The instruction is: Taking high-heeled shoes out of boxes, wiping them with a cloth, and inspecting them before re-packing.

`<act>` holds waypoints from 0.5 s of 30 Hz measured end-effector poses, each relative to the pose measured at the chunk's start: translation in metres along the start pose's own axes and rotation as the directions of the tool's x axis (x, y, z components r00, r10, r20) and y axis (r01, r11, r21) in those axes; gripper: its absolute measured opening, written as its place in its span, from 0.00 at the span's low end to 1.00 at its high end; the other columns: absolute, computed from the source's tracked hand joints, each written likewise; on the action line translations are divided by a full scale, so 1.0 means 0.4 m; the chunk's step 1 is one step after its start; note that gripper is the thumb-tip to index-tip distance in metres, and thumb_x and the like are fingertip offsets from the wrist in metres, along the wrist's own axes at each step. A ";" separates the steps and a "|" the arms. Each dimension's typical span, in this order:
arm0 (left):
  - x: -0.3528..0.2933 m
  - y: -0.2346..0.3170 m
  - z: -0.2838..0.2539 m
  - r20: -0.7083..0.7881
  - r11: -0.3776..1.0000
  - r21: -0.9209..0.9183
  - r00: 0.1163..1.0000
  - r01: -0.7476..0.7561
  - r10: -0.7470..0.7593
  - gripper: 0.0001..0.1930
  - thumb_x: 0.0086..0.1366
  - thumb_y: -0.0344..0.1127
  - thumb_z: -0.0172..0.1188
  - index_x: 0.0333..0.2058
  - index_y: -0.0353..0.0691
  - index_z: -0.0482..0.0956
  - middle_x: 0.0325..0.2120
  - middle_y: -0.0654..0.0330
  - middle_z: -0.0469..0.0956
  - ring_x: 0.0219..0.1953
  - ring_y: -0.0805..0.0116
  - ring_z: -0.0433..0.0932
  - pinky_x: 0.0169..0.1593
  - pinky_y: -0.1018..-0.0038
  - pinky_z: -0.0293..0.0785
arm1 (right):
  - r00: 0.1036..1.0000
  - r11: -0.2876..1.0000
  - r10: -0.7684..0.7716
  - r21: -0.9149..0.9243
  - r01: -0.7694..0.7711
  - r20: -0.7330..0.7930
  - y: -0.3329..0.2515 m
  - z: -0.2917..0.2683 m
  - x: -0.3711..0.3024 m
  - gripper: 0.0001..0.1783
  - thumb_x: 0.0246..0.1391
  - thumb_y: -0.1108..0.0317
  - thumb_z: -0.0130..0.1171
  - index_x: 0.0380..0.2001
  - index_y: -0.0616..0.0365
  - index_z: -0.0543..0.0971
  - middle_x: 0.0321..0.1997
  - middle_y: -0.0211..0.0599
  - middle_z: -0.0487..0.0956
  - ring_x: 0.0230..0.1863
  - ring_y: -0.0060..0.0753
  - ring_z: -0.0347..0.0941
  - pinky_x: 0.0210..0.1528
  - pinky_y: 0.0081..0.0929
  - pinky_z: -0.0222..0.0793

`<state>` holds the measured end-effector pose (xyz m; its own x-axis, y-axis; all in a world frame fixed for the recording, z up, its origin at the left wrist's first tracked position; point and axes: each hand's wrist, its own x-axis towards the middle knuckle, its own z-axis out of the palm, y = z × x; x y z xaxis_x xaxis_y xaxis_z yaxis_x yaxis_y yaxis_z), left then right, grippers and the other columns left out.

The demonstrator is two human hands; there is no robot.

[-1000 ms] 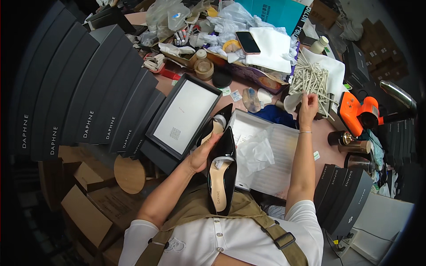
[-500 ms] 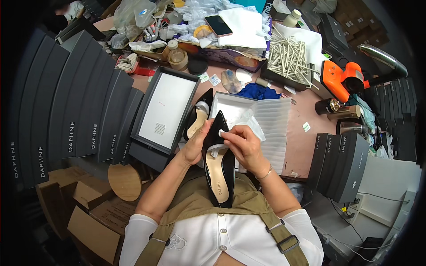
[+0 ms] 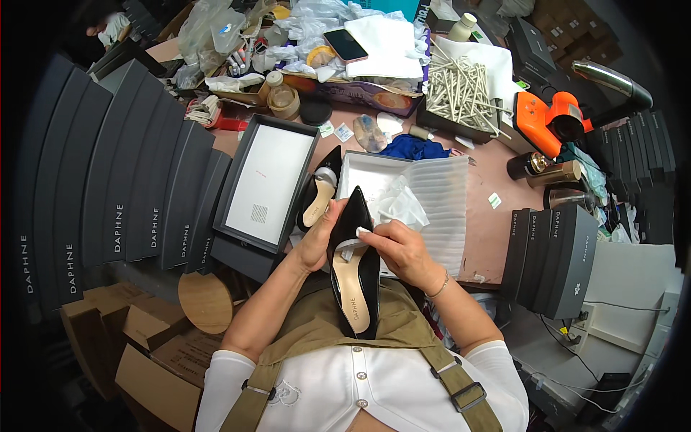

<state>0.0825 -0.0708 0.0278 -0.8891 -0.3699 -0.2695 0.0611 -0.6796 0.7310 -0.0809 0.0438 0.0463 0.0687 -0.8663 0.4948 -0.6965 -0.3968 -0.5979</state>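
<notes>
My left hand [image 3: 314, 243] grips the side of a black pointed-toe shoe [image 3: 352, 210], which rests on my lap with its toe pointing away. The shoe has a beige insole [image 3: 351, 294] and white stuffing inside the toe. In the fingertips of my right hand [image 3: 403, 252] is a small white wad [image 3: 360, 232], touching the upper near the front edge of the opening. Whether the wad is cloth or foam I cannot tell. The matching black shoe [image 3: 317, 201] lies just beyond my left hand, beside an open box with tissue paper [image 3: 401, 206] in it.
A dark box lid [image 3: 265, 176] with a white inside lies to the left. Dark shoeboxes [image 3: 129, 173] stand in a tall row at far left, more [image 3: 551, 263] at right. Behind are a box of white sticks [image 3: 461, 97], a phone [image 3: 345, 45] and an orange device [image 3: 540, 122].
My right hand has slid the white wad down the upper, nearer the shoe's opening. My left hand keeps its hold. The whole view has shifted slightly.
</notes>
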 end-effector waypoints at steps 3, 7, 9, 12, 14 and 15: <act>-0.002 0.010 0.023 -0.052 1.000 0.017 0.998 -0.021 0.022 0.40 0.67 0.66 0.27 0.62 0.35 0.56 0.55 0.55 0.66 0.58 0.68 0.66 0.60 0.69 0.64 | 0.999 0.998 0.004 -0.068 -0.006 -0.033 0.017 0.008 0.029 0.20 0.41 0.79 0.59 0.42 0.55 0.79 0.31 0.32 0.74 0.30 0.33 0.72 0.32 0.27 0.71; -0.016 0.010 0.020 -0.064 0.997 0.062 0.997 -0.041 0.045 0.39 0.68 0.66 0.26 0.61 0.36 0.57 0.54 0.56 0.67 0.57 0.69 0.66 0.60 0.70 0.64 | 1.000 0.999 -0.003 -0.033 0.003 0.013 -0.005 -0.001 0.031 0.19 0.39 0.78 0.59 0.40 0.54 0.80 0.31 0.31 0.74 0.30 0.31 0.72 0.31 0.26 0.71; -0.014 0.002 0.016 -0.034 0.999 -0.012 0.998 -0.052 0.052 0.35 0.69 0.63 0.30 0.57 0.37 0.62 0.49 0.60 0.70 0.50 0.73 0.71 0.54 0.73 0.69 | 1.000 0.999 -0.017 -0.028 0.017 0.024 -0.005 -0.007 0.009 0.19 0.39 0.77 0.59 0.39 0.53 0.81 0.32 0.31 0.75 0.30 0.31 0.72 0.31 0.26 0.71; -0.007 0.010 0.050 -0.087 0.997 -0.040 0.995 -0.060 0.056 0.32 0.69 0.62 0.32 0.54 0.38 0.65 0.43 0.62 0.73 0.45 0.75 0.74 0.50 0.75 0.72 | 0.999 0.993 -0.041 -0.106 0.041 0.005 0.020 -0.008 0.029 0.19 0.39 0.76 0.59 0.39 0.52 0.80 0.32 0.30 0.75 0.31 0.32 0.72 0.30 0.26 0.70; -0.005 0.005 0.043 -0.068 0.999 -0.007 0.997 -0.036 0.035 0.34 0.68 0.63 0.31 0.56 0.38 0.62 0.45 0.60 0.73 0.46 0.74 0.74 0.51 0.73 0.72 | 0.996 0.981 -0.058 -0.189 0.045 -0.061 0.044 -0.013 0.077 0.19 0.39 0.76 0.58 0.39 0.51 0.80 0.32 0.31 0.75 0.31 0.33 0.72 0.30 0.27 0.70; -0.004 0.004 0.040 -0.035 0.999 -0.022 0.999 -0.042 0.041 0.35 0.68 0.64 0.30 0.57 0.38 0.62 0.46 0.59 0.72 0.47 0.74 0.74 0.51 0.73 0.72 | 0.994 0.980 -0.028 -0.201 0.005 -0.110 0.071 -0.011 0.093 0.19 0.40 0.77 0.58 0.40 0.51 0.79 0.32 0.31 0.75 0.31 0.34 0.72 0.30 0.28 0.70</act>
<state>0.0768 -0.0614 0.0394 -0.8693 -0.4194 -0.2615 0.1082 -0.6777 0.7274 -0.1011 0.0017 0.0505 0.0090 -0.8163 0.5776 -0.8256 -0.3320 -0.4563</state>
